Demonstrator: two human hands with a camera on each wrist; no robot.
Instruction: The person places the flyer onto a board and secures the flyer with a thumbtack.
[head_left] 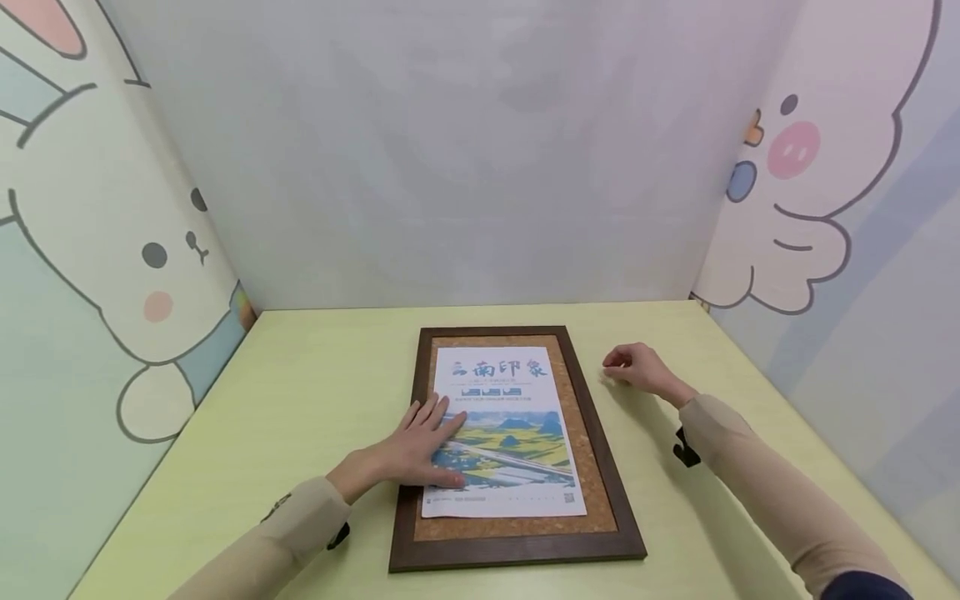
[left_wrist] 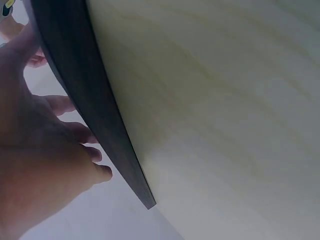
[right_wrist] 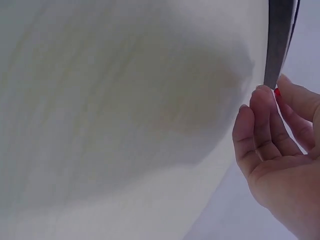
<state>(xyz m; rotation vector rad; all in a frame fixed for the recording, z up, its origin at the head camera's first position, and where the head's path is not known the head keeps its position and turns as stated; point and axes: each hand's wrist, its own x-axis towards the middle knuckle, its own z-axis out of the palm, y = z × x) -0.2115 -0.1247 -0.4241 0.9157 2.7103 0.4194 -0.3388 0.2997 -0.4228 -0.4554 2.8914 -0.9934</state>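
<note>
On the left, the left hand lies spread, reaching over the frame's side, its fingers and thumb on the left edge of the poster. The poster lies face up on the cork inside the dark frame, which sits flat on the worktop. Farther right, just beyond the frame's upper right side, the right hand is over the worktop, thumb and finger pinching a small red piece, perhaps a pin; its shape is mostly hidden. The step in hand seems to be steadying the poster for fixing. The next move probably calls for bringing the red piece over a poster corner and pressing it straight into the cork, without letting the sheet slide.
</note>
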